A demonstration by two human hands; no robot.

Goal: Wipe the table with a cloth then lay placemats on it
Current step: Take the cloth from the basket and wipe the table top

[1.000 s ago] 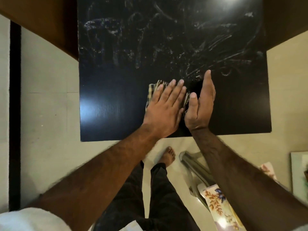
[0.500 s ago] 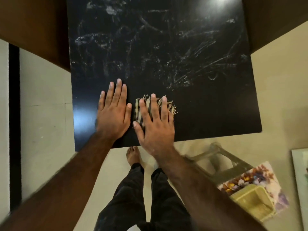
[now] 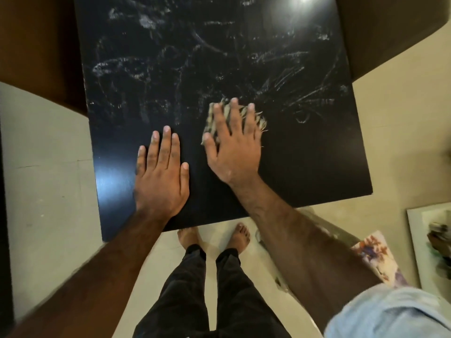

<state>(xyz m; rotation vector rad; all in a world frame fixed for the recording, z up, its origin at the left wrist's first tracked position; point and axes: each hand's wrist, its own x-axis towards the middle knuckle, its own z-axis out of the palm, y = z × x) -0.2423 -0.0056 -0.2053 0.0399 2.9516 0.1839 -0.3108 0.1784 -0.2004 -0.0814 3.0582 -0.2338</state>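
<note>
A black square table [image 3: 305,167] fills the upper view, its far half streaked with white smears. A small checked cloth with a frayed fringe [image 3: 258,119] lies on the table near its middle. My right hand [image 3: 231,147] presses flat on the cloth with fingers spread, covering most of it. My left hand [image 3: 161,176] rests palm down on the bare tabletop, to the left of the cloth and nearer the front edge, holding nothing.
My bare feet [image 3: 214,236] and dark trousers stand at the table's front edge on a pale floor. A metal stool frame [image 3: 324,230] and a floral-patterned item [image 3: 375,254] lie at the lower right. A white-edged tray [image 3: 429,240] sits far right. Brown furniture flanks the table.
The cloth passed from under my left hand to under my right hand. My right hand then pushed it farther away and rightward. My left hand stays flat on the table.
</note>
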